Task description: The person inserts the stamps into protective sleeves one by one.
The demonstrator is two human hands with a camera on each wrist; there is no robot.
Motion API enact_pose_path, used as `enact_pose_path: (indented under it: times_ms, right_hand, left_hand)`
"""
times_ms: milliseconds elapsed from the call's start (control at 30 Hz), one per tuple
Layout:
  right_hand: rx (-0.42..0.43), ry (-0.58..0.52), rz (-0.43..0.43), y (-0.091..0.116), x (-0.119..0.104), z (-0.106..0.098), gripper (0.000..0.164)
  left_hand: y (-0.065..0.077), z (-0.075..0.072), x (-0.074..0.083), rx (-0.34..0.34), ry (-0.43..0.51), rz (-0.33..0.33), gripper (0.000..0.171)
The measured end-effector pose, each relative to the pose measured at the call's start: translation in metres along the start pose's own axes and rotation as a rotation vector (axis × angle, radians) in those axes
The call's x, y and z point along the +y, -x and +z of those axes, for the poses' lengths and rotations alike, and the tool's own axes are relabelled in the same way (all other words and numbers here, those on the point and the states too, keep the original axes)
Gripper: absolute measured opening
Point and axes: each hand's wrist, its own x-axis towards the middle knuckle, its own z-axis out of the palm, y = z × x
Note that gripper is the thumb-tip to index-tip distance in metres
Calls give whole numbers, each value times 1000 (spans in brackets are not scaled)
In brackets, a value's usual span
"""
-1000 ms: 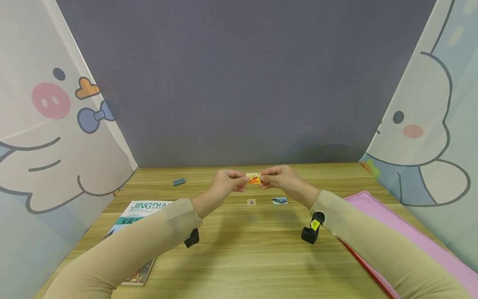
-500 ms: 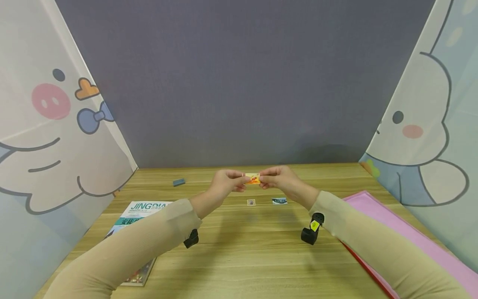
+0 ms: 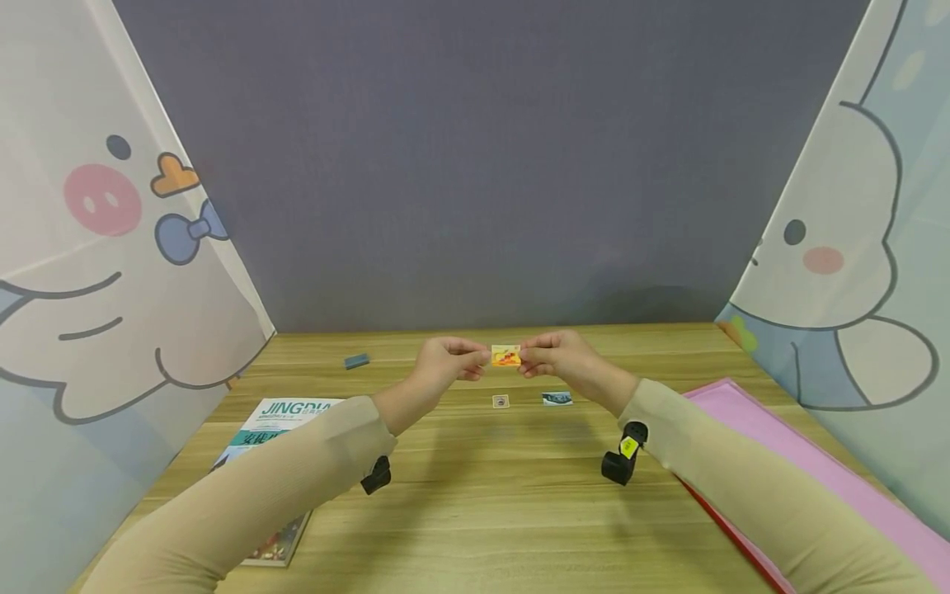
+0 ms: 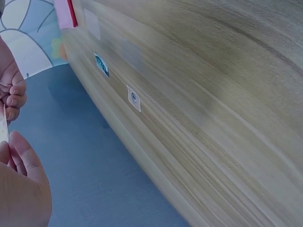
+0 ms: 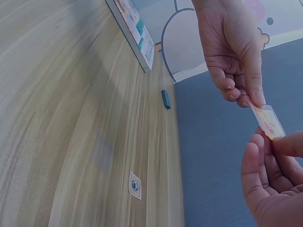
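Note:
A small yellow-and-red picture card (image 3: 506, 355) is held up above the far part of the table. My left hand (image 3: 439, 369) pinches its left edge between thumb and fingers. At the other edge, my right hand (image 3: 570, 360) pinches it the same way. The right wrist view shows the card (image 5: 269, 122) stretched between both hands, thin and pale, with a see-through border. Beneath the hands, a small square picture piece (image 3: 500, 402) with a pale border and a dark blue-green picture piece (image 3: 557, 398) lie flat on the wood.
A small blue block (image 3: 356, 361) sits at the back left. Partly under my left forearm lies a book (image 3: 267, 425) with a white and teal cover. A pink flat item with a red edge (image 3: 772, 450) lies on the right, partly under my right forearm. A grey panel (image 3: 490, 165) stands behind the table.
My left hand has shifted slightly left toward the card's edge, so more of the picture shows. My right hand keeps its hold. The pieces on the table stay put.

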Motion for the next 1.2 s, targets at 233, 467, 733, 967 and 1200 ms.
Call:
enact_pose_path:
  times_ms: [233, 467, 733, 967, 1200]
  right_hand:
    - [5, -2, -19, 0, 1, 0, 30]
    - [-7, -4, -17, -1, 2, -1, 30]
    - [-72, 12, 4, -2, 0, -5, 31]
    - [-66, 32, -10, -1, 0, -4, 30]
    - [-49, 58, -26, -1, 0, -3, 29]
  left_hand:
    - [0, 0, -1, -2, 11, 2, 16]
    - [1, 1, -1, 2, 19, 10, 16]
    - [2, 1, 1, 13, 9, 13, 14]
    - [3, 1, 1, 17, 10, 8, 15]
    - [3, 2, 0, 16, 7, 15, 15]
